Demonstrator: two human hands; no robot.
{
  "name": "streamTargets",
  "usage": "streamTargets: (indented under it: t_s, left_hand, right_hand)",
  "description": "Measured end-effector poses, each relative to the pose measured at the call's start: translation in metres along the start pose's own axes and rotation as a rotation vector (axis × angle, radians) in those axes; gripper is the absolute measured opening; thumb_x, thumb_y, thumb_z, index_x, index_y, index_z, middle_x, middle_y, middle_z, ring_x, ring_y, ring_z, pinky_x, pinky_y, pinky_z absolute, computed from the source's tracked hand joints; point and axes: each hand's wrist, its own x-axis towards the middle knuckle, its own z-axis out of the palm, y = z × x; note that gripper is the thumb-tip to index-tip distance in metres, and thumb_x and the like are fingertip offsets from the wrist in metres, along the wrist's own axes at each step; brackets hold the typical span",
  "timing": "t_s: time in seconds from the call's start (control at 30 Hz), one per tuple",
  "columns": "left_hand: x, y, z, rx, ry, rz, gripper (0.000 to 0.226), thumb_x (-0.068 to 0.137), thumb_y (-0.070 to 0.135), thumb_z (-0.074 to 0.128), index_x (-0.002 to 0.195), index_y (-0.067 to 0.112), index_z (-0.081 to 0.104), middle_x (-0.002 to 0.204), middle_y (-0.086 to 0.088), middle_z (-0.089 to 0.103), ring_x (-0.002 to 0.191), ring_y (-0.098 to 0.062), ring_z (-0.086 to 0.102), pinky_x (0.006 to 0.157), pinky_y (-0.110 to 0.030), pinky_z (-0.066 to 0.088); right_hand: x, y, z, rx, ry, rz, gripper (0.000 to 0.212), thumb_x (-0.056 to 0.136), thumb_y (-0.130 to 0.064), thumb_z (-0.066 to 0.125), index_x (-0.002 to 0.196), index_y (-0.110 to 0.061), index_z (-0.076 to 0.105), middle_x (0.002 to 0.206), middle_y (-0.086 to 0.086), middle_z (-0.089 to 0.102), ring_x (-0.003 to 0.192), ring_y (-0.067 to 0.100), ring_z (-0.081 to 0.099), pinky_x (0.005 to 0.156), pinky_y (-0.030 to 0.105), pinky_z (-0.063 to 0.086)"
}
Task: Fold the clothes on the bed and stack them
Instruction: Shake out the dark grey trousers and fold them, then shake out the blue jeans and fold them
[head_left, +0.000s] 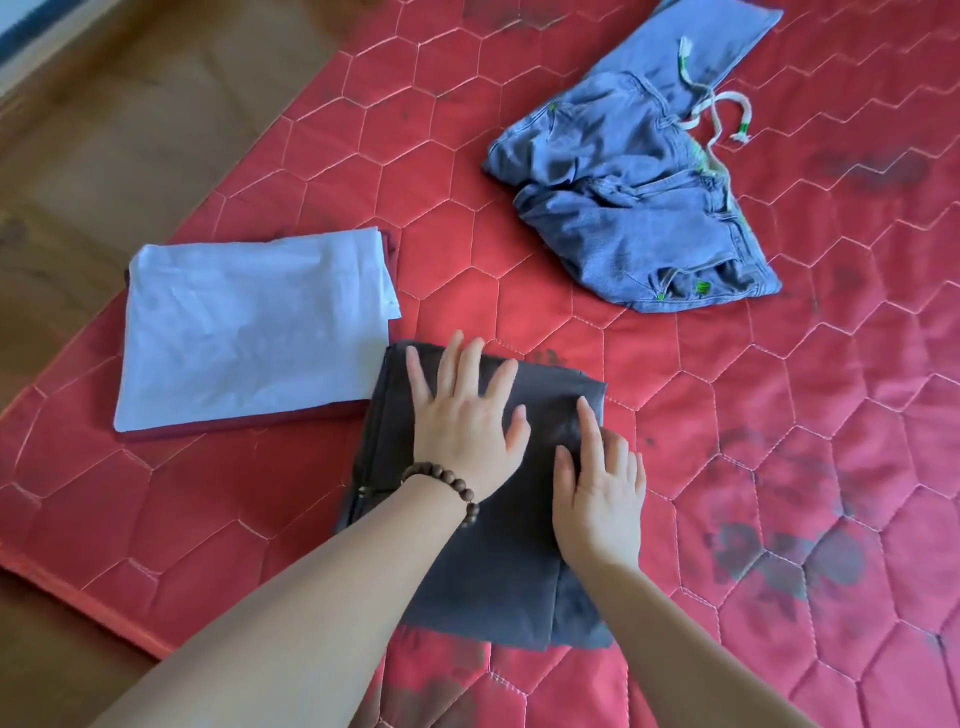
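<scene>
Both hands lie flat on a folded dark grey garment (467, 561), a matte rectangle at about 6 o'clock on the red mattress (727, 415) quilted in hexagons: the left hand (465, 436), with a wooden bead bracelet (441, 486) at the wrist, has its fingers straight and spread, while the right hand (597, 499) presses with fingers straight and closer together. At 9 o'clock, touching the grey piece's corner, a smooth pale blue folded cloth (254, 327) tops a maroon one (249, 423); crumpled blue denim shorts (639, 208) with a white drawstring (719, 111) lie well apart at 1 o'clock.
</scene>
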Motion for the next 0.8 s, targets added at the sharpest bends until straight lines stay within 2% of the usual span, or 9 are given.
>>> streamTargets:
  t_s: [0.07, 0.13, 0.27, 0.37, 0.5, 0.63, 0.7, 0.8]
  left_hand:
    - [0.021, 0.018, 0.004, -0.018, -0.034, 0.022, 0.06, 0.086, 0.058, 0.035, 0.141, 0.034, 0.041, 0.153, -0.008, 0.03, 0.145, -0.036, 0.014, 0.111, -0.066, 0.0]
    - [0.032, 0.027, 0.019, 0.002, -0.097, -0.021, 0.066, 0.085, 0.068, 0.025, 0.146, 0.04, 0.029, 0.158, -0.004, 0.02, 0.145, -0.04, 0.005, 0.109, -0.068, -0.004]
    - [0.035, 0.029, 0.039, 0.069, -0.163, -0.053, 0.067, 0.086, 0.069, 0.02, 0.145, 0.04, 0.033, 0.155, -0.003, 0.029, 0.143, -0.046, 0.01, 0.108, -0.07, -0.001]
    - [0.039, 0.029, 0.041, 0.108, -0.197, -0.052, 0.068, 0.086, 0.07, 0.017, 0.146, 0.04, 0.03, 0.156, -0.003, 0.028, 0.143, -0.045, 0.011, 0.107, -0.071, -0.002]
    - [0.043, 0.029, 0.04, 0.103, -0.249, -0.055, 0.068, 0.085, 0.069, 0.023, 0.144, 0.037, 0.037, 0.151, -0.005, 0.038, 0.14, -0.045, 0.024, 0.107, -0.072, 0.004]
    - [0.045, 0.03, 0.042, 0.081, -0.26, -0.058, 0.068, 0.083, 0.067, 0.03, 0.141, 0.035, 0.043, 0.148, -0.005, 0.043, 0.137, -0.044, 0.032, 0.107, -0.072, 0.006]
    - [0.047, 0.03, 0.043, 0.072, -0.263, -0.062, 0.067, 0.082, 0.067, 0.032, 0.14, 0.035, 0.045, 0.148, -0.005, 0.043, 0.136, -0.044, 0.033, 0.107, -0.072, 0.007]
    - [0.048, 0.03, 0.043, 0.077, -0.272, -0.062, 0.066, 0.082, 0.066, 0.033, 0.137, 0.034, 0.049, 0.148, -0.005, 0.042, 0.136, -0.045, 0.034, 0.107, -0.072, 0.007]
  right_hand:
    - [0.028, 0.004, -0.014, 0.014, 0.019, -0.048, 0.056, 0.092, -0.043, 0.031, 0.147, -0.036, 0.021, 0.117, 0.003, 0.052, 0.109, 0.025, 0.045, 0.106, 0.049, 0.034]
    - [0.059, 0.01, -0.024, 0.014, 0.015, -0.09, 0.058, 0.092, -0.046, 0.031, 0.148, -0.034, 0.021, 0.126, 0.005, 0.048, 0.116, 0.026, 0.042, 0.106, 0.048, 0.033]
    - [0.126, 0.025, -0.038, -0.045, -0.044, -0.081, 0.063, 0.095, -0.049, 0.042, 0.151, -0.034, 0.017, 0.147, 0.01, 0.033, 0.135, 0.032, 0.028, 0.112, 0.05, 0.024]
    - [0.173, 0.036, -0.042, -0.151, -0.12, -0.066, 0.078, 0.089, -0.056, 0.051, 0.151, -0.039, 0.009, 0.159, 0.008, 0.011, 0.145, 0.029, 0.01, 0.117, 0.053, 0.011]
    - [0.228, 0.039, -0.034, -0.271, -0.229, -0.09, 0.099, 0.078, -0.065, 0.06, 0.148, -0.045, -0.007, 0.161, 0.002, -0.012, 0.147, 0.029, -0.006, 0.113, 0.064, 0.005]
    - [0.27, 0.029, -0.022, -0.28, -0.336, -0.139, 0.111, 0.072, -0.066, 0.067, 0.146, -0.048, -0.014, 0.159, -0.005, -0.019, 0.147, 0.025, -0.014, 0.108, 0.071, 0.002]
    - [0.282, 0.028, -0.014, -0.273, -0.354, -0.128, 0.098, 0.076, -0.065, 0.063, 0.147, -0.05, -0.003, 0.161, -0.007, -0.01, 0.148, 0.024, -0.01, 0.107, 0.072, 0.0]
    - [0.286, 0.029, -0.009, -0.272, -0.275, -0.116, 0.065, 0.09, -0.044, 0.057, 0.146, -0.043, 0.026, 0.16, -0.006, 0.014, 0.148, 0.023, 0.003, 0.107, 0.074, 0.003]
